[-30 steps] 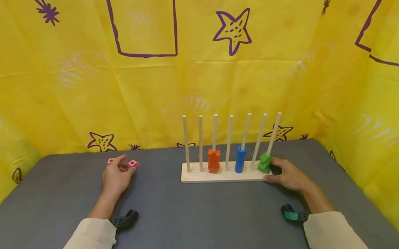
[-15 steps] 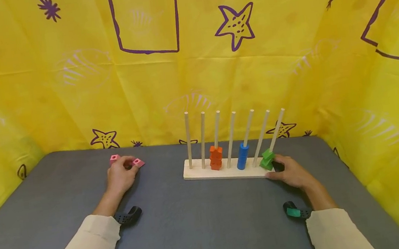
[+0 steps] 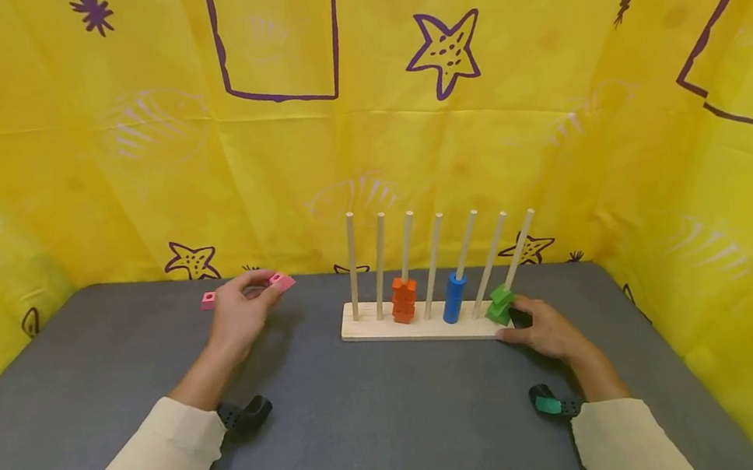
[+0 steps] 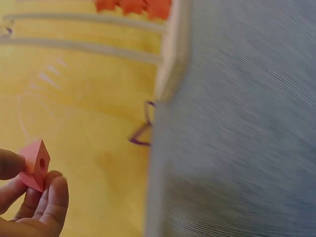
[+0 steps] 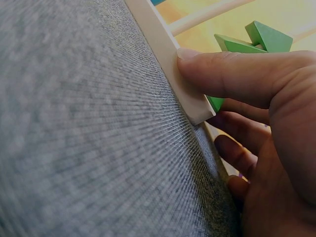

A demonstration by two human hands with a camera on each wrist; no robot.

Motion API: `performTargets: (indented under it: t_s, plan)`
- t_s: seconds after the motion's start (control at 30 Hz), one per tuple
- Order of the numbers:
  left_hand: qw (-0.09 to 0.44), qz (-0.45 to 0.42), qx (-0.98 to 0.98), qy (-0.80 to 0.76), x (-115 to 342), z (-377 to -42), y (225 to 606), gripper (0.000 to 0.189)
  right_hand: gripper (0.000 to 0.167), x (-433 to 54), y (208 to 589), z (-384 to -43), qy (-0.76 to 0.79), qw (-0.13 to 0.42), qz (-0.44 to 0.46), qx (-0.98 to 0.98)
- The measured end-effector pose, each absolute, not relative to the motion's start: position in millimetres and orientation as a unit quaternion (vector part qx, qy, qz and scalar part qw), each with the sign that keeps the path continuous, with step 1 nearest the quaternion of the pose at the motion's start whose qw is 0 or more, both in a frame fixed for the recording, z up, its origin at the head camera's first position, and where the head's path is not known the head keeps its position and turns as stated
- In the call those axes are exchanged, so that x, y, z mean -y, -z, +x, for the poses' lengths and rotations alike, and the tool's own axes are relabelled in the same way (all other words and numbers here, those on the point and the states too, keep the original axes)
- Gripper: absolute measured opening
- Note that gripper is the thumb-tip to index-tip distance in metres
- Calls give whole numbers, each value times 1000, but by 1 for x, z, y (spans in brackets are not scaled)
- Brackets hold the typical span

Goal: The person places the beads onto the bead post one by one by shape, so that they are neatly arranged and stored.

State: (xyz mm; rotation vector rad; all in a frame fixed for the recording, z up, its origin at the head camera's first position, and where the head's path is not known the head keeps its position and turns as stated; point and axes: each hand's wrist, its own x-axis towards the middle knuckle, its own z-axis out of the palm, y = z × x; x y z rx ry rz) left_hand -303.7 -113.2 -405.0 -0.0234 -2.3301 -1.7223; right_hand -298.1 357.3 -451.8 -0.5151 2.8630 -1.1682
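My left hand (image 3: 239, 318) pinches a pink block (image 3: 281, 281) with a hole through it, raised over the back left of the table. In the left wrist view the slanted sides of this pink block (image 4: 35, 165) show between thumb and fingers. My right hand (image 3: 549, 330) grips the right end of the wooden peg stand (image 3: 423, 329), thumb on the base's front edge. Green triangular blocks (image 3: 500, 304) sit on the rightmost peg, close to those fingers. Orange blocks (image 3: 403, 300) and blue round blocks (image 3: 454, 297) are stacked on other pegs.
A second pink block (image 3: 208, 300) lies on the grey table (image 3: 372, 431), just left of my left hand. Yellow patterned cloth (image 3: 270, 170) hangs right behind the table and along both sides. The bare pegs (image 3: 353, 269) stand upright, several of them.
My left hand has lifted one pink block off the table and moved it right, toward the stand. The other pink block stays behind. My right hand keeps its hold on the stand.
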Motion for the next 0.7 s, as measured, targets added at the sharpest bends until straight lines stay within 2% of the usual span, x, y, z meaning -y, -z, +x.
performTargets:
  t_s: [0.4,0.7]
  plan:
    - [136,-81,746,647,84,-299,343,34,55,-358,453,-297,372,-7,-171,-912]
    - [151,-157,749,626,59,-300,305,32,58,-356,450,-296,363,4,-155,-919]
